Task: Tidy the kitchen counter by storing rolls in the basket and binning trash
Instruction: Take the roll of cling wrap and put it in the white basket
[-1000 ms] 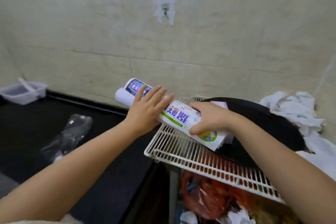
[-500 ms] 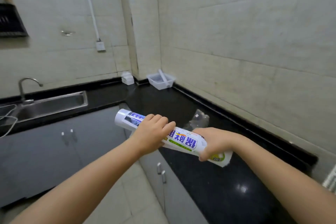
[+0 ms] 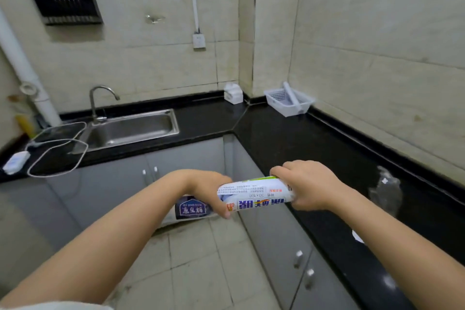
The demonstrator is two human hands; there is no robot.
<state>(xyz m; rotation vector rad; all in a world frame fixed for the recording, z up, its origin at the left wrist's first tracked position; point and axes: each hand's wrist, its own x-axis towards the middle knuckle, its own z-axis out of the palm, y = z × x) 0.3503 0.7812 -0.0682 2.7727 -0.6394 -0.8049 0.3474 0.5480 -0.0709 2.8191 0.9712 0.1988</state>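
I hold a white printed roll of cling film (image 3: pixel 254 196) level in front of me, above the floor beside the counter's edge. My left hand (image 3: pixel 211 191) grips its left part and my right hand (image 3: pixel 305 185) grips its right end. A white plastic basket (image 3: pixel 289 102) stands in the far corner of the black counter (image 3: pixel 289 148), with one white roll (image 3: pixel 291 94) leaning in it. A crumpled clear plastic bag (image 3: pixel 385 190) lies on the counter to the right of my right hand.
A steel sink (image 3: pixel 133 129) with a tap is set in the counter at the left, with a white cable and adapter (image 3: pixel 16 161) beside it. A small white box (image 3: pixel 233 93) stands by the corner. Grey cabinets (image 3: pixel 284 234) run below, with tiled floor between.
My view has swung left from the wire rack to the counter corner. Both hands have carried the roll along and turned it, so its print now reads upside down.
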